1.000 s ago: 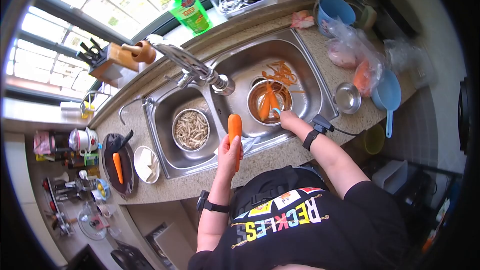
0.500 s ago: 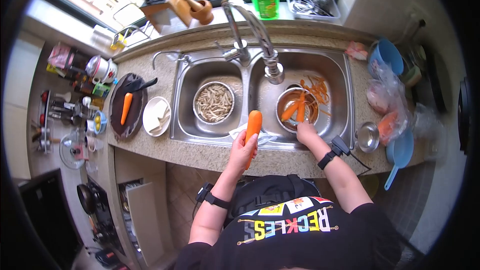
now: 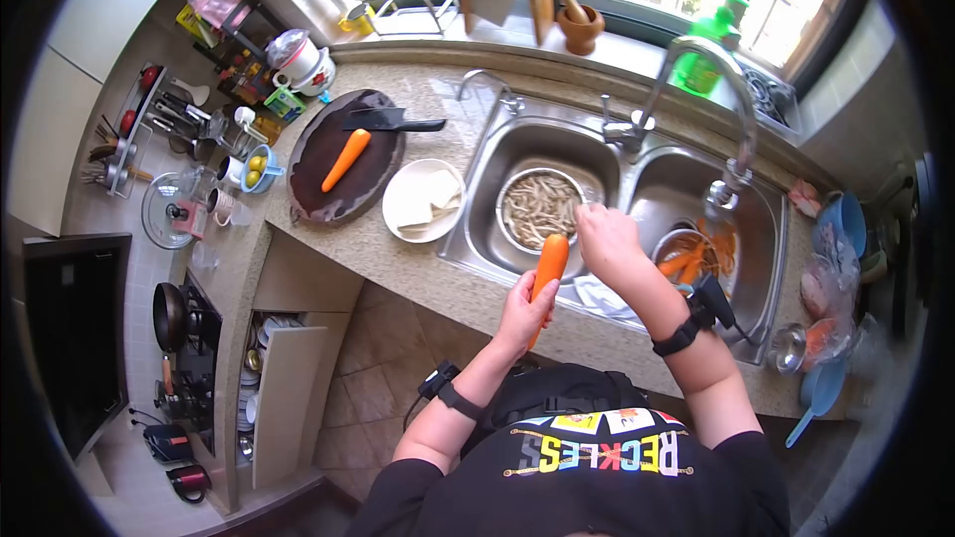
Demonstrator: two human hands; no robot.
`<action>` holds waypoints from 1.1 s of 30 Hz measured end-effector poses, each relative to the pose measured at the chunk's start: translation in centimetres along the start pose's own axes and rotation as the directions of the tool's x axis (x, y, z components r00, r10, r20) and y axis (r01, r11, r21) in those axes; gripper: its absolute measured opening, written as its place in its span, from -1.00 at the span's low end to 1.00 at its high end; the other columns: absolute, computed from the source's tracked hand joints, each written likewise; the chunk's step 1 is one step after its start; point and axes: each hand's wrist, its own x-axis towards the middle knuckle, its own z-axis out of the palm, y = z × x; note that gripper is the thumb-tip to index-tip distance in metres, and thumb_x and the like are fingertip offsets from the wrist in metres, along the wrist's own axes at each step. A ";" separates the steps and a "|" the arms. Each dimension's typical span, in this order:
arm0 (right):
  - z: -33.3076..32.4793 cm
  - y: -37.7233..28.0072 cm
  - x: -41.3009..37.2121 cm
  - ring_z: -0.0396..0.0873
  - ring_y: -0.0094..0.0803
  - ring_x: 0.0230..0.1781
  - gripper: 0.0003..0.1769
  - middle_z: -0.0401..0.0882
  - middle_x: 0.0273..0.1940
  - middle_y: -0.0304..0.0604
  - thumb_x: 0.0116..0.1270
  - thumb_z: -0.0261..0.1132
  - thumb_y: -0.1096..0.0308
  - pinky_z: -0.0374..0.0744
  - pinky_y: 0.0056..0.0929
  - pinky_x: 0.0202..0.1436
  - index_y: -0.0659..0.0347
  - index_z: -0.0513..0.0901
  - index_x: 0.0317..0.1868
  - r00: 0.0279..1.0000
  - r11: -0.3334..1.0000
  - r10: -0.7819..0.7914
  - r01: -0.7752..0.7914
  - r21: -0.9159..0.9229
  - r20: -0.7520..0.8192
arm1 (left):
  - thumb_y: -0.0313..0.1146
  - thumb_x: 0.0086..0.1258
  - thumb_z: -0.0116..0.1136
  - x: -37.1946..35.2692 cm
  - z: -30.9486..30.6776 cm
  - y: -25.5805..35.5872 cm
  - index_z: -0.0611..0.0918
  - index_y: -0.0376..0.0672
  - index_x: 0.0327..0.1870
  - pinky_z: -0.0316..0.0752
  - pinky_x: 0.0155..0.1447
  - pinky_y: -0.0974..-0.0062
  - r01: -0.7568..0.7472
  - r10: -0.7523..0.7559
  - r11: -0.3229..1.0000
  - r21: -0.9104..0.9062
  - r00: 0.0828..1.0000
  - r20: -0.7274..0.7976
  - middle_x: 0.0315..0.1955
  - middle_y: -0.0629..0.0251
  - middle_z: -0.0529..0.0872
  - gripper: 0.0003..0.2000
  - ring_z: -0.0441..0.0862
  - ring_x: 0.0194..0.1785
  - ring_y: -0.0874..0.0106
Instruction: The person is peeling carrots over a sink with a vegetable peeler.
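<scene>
My left hand is wrapped round a thick orange carrot, held upright in front of the counter edge. My right hand is closed just beyond the carrot, over the divide between the two basins; whatever its fingers may hold is hidden. Behind it in the left basin stands a round bowl with pale brownish strips, which look like mushrooms. In the right basin, partly covered by my right forearm, a metal pot holds peeled carrots, with orange peelings beside them.
To the left, a dark round board bears another carrot and a black-handled cleaver. A white bowl with white blocks stands next to the sink. The faucet arches over the right basin. A blue ladle-like scoop lies far right.
My view has turned left. My right hand has left the pot in the right basin and come over near the carrot. My left hand still holds the carrot.
</scene>
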 end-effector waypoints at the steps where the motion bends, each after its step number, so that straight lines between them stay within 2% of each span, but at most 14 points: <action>1: 0.1 -2.0 2.1 0.64 -0.11 -0.29 -0.87 0.60 -0.32 0.00 0.07 0.22 0.44 0.60 -0.23 -0.29 0.22 0.55 -0.33 0.998 0.998 -0.049 0.050 0.024 -0.044 | -0.24 0.40 0.10 -0.2 -1.7 0.8 0.45 -0.14 -0.15 0.31 -0.54 0.70 -0.003 0.003 1.000 -0.006 1.000 -0.004 -0.56 0.47 0.47 -0.80 0.40 -0.59 0.67; 3: 0.4 -6.1 6.7 0.63 -0.12 -0.26 -0.87 0.60 -0.31 -0.01 0.08 0.22 0.44 0.60 -0.23 -0.26 0.23 0.55 -0.31 0.995 0.996 -0.090 0.090 0.000 -0.045 | -0.25 0.40 0.11 -0.3 -5.5 2.3 0.45 -0.15 -0.12 0.31 -0.53 0.71 -0.016 0.016 1.000 0.005 0.999 -0.032 -0.56 0.47 0.46 -0.79 0.39 -0.59 0.67; 4: 1.0 -8.1 9.1 0.63 -0.12 -0.27 -0.87 0.60 -0.32 -0.01 0.10 0.21 0.43 0.60 -0.23 -0.25 0.23 0.54 -0.30 0.993 0.993 -0.116 0.116 0.010 -0.033 | -0.22 0.37 0.15 -0.4 -7.6 2.9 0.46 -0.20 0.00 0.29 -0.54 0.74 -0.033 0.033 0.999 -0.001 0.998 -0.045 -0.55 0.50 0.46 -0.69 0.37 -0.60 0.72; 7: 3.8 -13.1 17.4 0.62 -0.11 -0.24 -0.87 0.60 -0.30 -0.01 0.17 0.16 0.42 0.60 -0.21 -0.22 0.25 0.54 -0.26 0.989 0.990 -0.142 0.142 0.007 -0.045 | -0.21 0.36 0.16 -0.6 -13.5 4.8 0.46 -0.21 0.01 0.29 -0.54 0.74 -0.084 0.089 0.994 0.068 0.993 -0.078 -0.53 0.50 0.47 -0.67 0.37 -0.60 0.71; 10: 7.4 -16.1 25.0 0.56 -0.10 -0.07 -0.72 0.54 -0.10 0.06 0.19 0.12 0.43 0.57 -0.17 -0.10 0.31 0.46 -0.07 0.989 0.988 -0.136 0.132 -0.075 -0.051 | -0.21 0.35 0.17 -0.8 -17.8 5.7 0.46 -0.22 0.02 0.30 -0.54 0.74 -0.083 0.092 0.994 0.069 0.987 -0.130 -0.51 0.49 0.48 -0.66 0.37 -0.60 0.71; 12: 9.1 -17.7 28.4 0.55 -0.11 -0.04 -0.67 0.53 -0.07 0.05 0.19 0.12 0.43 0.57 -0.16 -0.08 0.33 0.44 -0.02 0.993 0.986 -0.120 0.117 -0.121 -0.020 | -0.22 0.35 0.17 -1.1 -19.8 5.6 0.46 -0.22 0.02 0.30 -0.54 0.74 -0.074 0.079 0.996 0.041 0.987 -0.136 -0.51 0.49 0.48 -0.66 0.38 -0.59 0.71; 14: 10.9 -18.8 31.2 0.52 -0.14 0.01 -0.59 0.53 -0.05 0.03 0.18 0.14 0.41 0.55 -0.14 -0.05 0.33 0.41 0.07 0.994 0.960 -0.083 0.062 -0.271 -0.066 | -0.22 0.35 0.17 -1.3 -21.1 5.1 0.46 -0.23 0.03 0.31 -0.54 0.73 -0.077 0.076 0.997 0.000 0.988 -0.133 -0.51 0.49 0.48 -0.65 0.38 -0.60 0.71; 18: 14.1 -19.9 34.5 0.54 -0.13 -0.03 -0.55 0.54 -0.07 0.04 0.19 0.13 0.41 0.52 -0.15 0.00 0.33 0.40 0.11 0.990 0.963 -0.113 0.089 -0.255 -0.080 | -0.22 0.36 0.17 -1.7 -22.8 4.6 0.46 -0.24 0.02 0.30 -0.54 0.74 -0.080 0.071 0.995 -0.055 0.988 -0.140 -0.51 0.49 0.48 -0.66 0.38 -0.60 0.72; 21: 14.8 -19.2 35.3 0.59 -0.11 -0.14 -0.60 0.58 -0.18 0.01 0.23 0.10 0.40 0.55 -0.18 -0.06 0.30 0.40 0.09 0.995 0.987 -0.096 0.097 -0.128 0.020 | -0.31 0.39 0.13 -1.9 -23.4 5.4 0.44 -0.20 0.03 0.32 -0.52 0.76 -0.028 0.021 0.998 -0.057 0.993 -0.119 -0.51 0.48 0.48 -0.72 0.41 -0.57 0.71; 23: 15.3 -18.6 35.2 0.57 -0.13 -0.13 -0.47 0.58 -0.20 -0.02 0.17 0.12 0.48 0.55 -0.26 -0.12 0.30 0.36 0.21 0.978 0.973 -0.185 0.167 -0.158 -0.102 | -0.30 0.39 0.12 -1.5 -23.7 5.5 0.44 -0.19 0.02 0.32 -0.52 0.76 -0.008 0.005 0.999 -0.035 0.995 -0.100 -0.52 0.48 0.48 -0.73 0.41 -0.57 0.71; 25: 11.0 -19.5 33.2 0.56 -0.16 -0.17 -0.58 0.57 -0.24 -0.04 0.21 0.08 0.47 0.56 -0.28 -0.16 0.30 0.44 0.11 0.973 0.957 -0.207 0.181 -0.227 -0.098 | -0.30 0.39 0.12 -0.9 -23.6 5.8 0.44 -0.18 0.02 0.33 -0.52 0.76 0.012 -0.012 1.000 -0.008 0.998 -0.059 -0.52 0.48 0.48 -0.73 0.42 -0.57 0.71; 29: 5.6 -17.1 26.4 0.56 -0.18 -0.21 -0.59 0.56 -0.26 -0.05 0.17 0.14 0.46 0.56 -0.29 -0.18 0.19 0.47 0.08 0.960 0.984 -0.075 0.027 -0.175 -0.270 | -0.25 0.37 0.15 0.5 -21.7 7.3 0.44 -0.19 0.05 0.29 -0.55 0.76 0.026 -0.025 0.999 -0.035 0.999 0.031 -0.56 0.52 0.45 -0.67 0.35 -0.60 0.73; 31: 1.4 -15.6 19.8 0.56 -0.16 -0.23 -0.55 0.55 -0.26 -0.02 0.11 0.18 0.50 0.54 -0.25 -0.17 0.18 0.47 0.08 0.897 0.991 -0.050 0.099 0.089 -0.440 | -0.25 0.37 0.15 1.0 -20.3 7.7 0.44 -0.18 0.05 0.30 -0.54 0.75 -0.024 0.025 1.000 -0.020 0.996 0.085 -0.56 0.52 0.45 -0.68 0.37 -0.58 0.72; 33: -0.8 -12.9 13.2 0.53 -0.12 -0.18 -0.51 0.53 -0.28 -0.01 0.12 0.21 0.46 0.51 -0.23 -0.13 0.21 0.41 0.11 0.818 0.962 -0.019 0.172 0.213 -0.575 | -0.26 0.37 0.14 1.6 -18.6 8.0 0.44 -0.17 0.02 0.31 -0.52 0.75 -0.009 0.010 1.000 -0.009 0.987 0.159 -0.56 0.51 0.45 -0.70 0.38 -0.56 0.72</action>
